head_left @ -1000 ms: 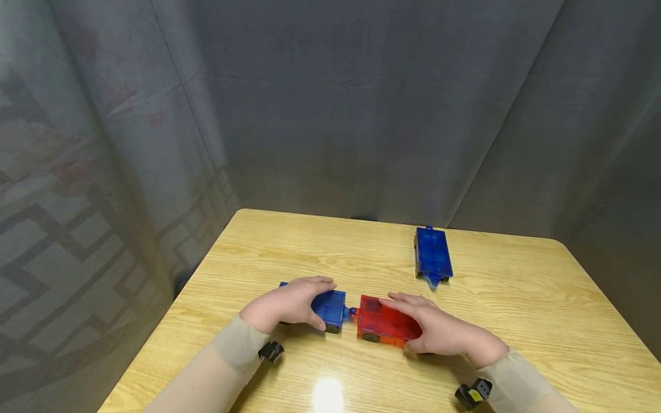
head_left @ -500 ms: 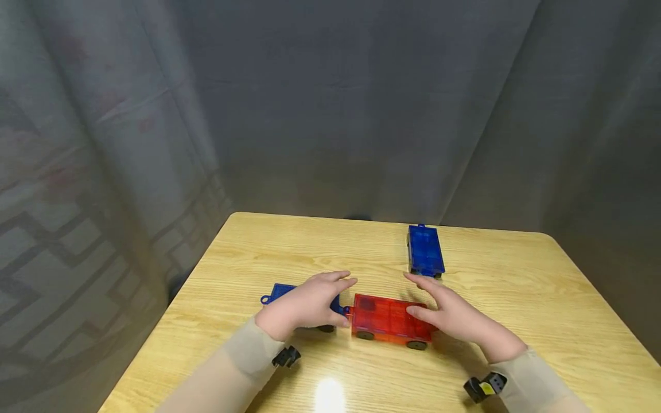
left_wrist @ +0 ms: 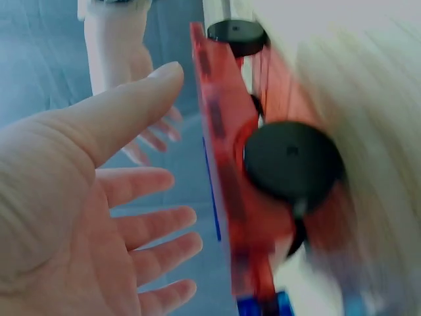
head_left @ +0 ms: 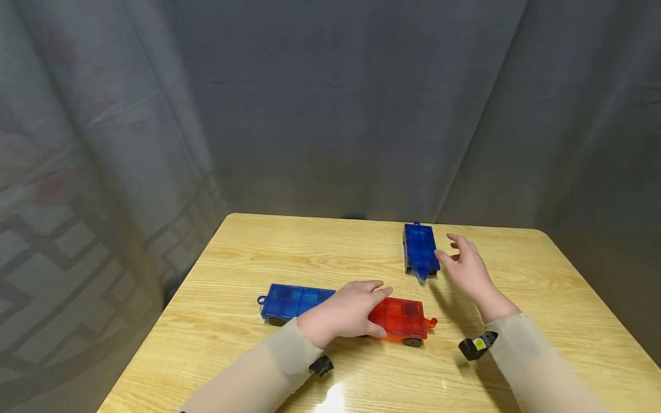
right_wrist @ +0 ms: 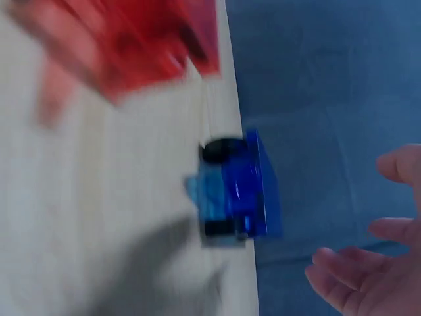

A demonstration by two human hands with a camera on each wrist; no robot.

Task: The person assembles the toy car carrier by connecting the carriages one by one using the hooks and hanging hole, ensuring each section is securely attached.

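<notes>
On the wooden table [head_left: 248, 252] the left hand [head_left: 345, 314] lies with fingers spread and relaxed over the near end of the red toy wagon [head_left: 400, 319], which sits coupled end to end with a blue wagon [head_left: 291, 302] on its left. The right hand [head_left: 465, 265] hovers open, fingers loosely apart, just beside a second blue wagon [head_left: 420, 248] standing alone farther back. These look like light, stiff, glossy plastic on free-rolling black wheels [left_wrist: 293, 164], so they would likely skate away under a push; gripping the long sides seems surest.
</notes>
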